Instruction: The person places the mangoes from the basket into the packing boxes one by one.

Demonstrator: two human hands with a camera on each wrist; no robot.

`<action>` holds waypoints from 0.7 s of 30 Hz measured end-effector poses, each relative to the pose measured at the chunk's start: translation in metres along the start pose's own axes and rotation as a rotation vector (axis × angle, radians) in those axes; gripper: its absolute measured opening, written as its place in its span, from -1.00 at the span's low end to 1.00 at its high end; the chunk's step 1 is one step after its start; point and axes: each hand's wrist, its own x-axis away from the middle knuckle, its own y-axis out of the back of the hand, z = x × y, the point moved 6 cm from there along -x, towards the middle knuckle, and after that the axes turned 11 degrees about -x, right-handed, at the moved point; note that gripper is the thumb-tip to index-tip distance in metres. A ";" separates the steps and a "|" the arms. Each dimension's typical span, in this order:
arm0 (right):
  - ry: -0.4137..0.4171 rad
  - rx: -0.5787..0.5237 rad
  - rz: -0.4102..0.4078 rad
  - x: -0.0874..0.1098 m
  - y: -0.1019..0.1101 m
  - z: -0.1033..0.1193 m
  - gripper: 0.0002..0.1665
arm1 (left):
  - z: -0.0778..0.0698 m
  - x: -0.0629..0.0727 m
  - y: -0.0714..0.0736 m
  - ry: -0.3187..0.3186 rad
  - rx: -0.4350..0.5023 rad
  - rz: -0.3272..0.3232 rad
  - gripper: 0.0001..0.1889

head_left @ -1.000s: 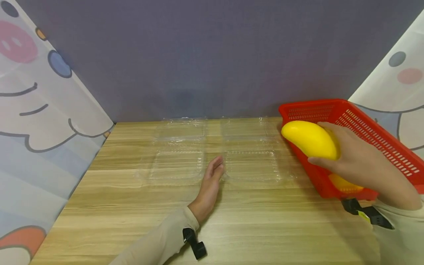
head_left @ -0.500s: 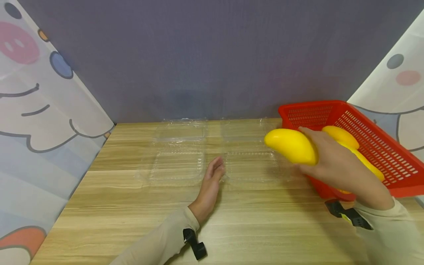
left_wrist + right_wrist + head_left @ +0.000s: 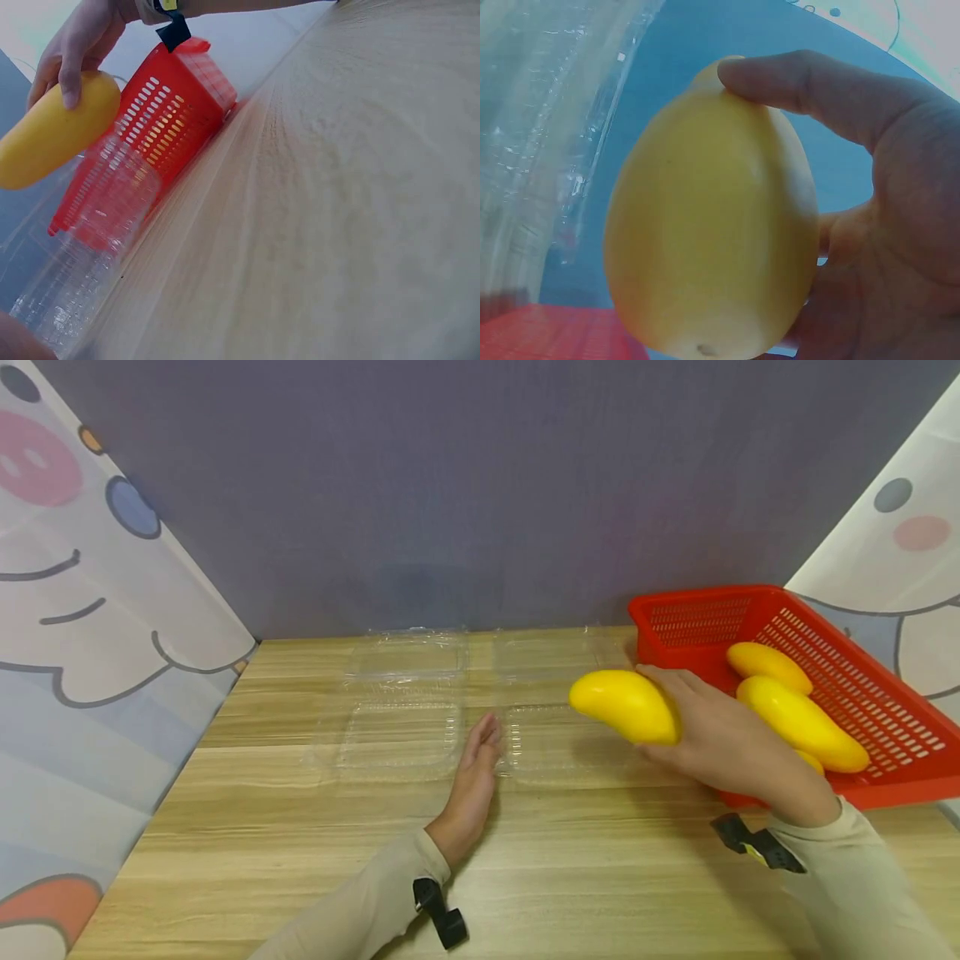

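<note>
My right hand (image 3: 720, 735) grips a yellow mango (image 3: 626, 703) by its right end, thumb on the near side, and holds it above the right edge of a clear plastic clamshell box (image 3: 547, 752). In the right wrist view the mango (image 3: 712, 225) fills the middle, with the thumb over its top. My left hand (image 3: 472, 781) stands on edge on the table, its fingers fairly straight, at the left side of that box. To its left lies a second clear clamshell box (image 3: 401, 735), lid laid back. Both boxes look open and hold nothing that I can see.
A red plastic basket (image 3: 690, 610) stands at the right with several yellow mangoes (image 3: 802, 722) in it. Behind the boxes rises a grey-purple partition (image 3: 465, 493). Printed cartoon panels flank the wooden table (image 3: 585, 877) on both sides.
My right hand has carried the mango leftward and slightly down, from over the basket to over the right box. More mangoes in the basket now show. The left hand has hardly moved.
</note>
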 end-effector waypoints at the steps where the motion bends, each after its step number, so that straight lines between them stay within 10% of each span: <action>1: 0.001 -0.006 0.003 -0.001 -0.001 0.000 0.10 | 0.000 0.000 0.000 -0.003 -0.001 0.002 -0.41; 21: -0.082 -0.027 0.064 -0.011 -0.026 -0.007 0.02 | -0.002 0.001 0.000 -0.018 0.033 0.038 -0.39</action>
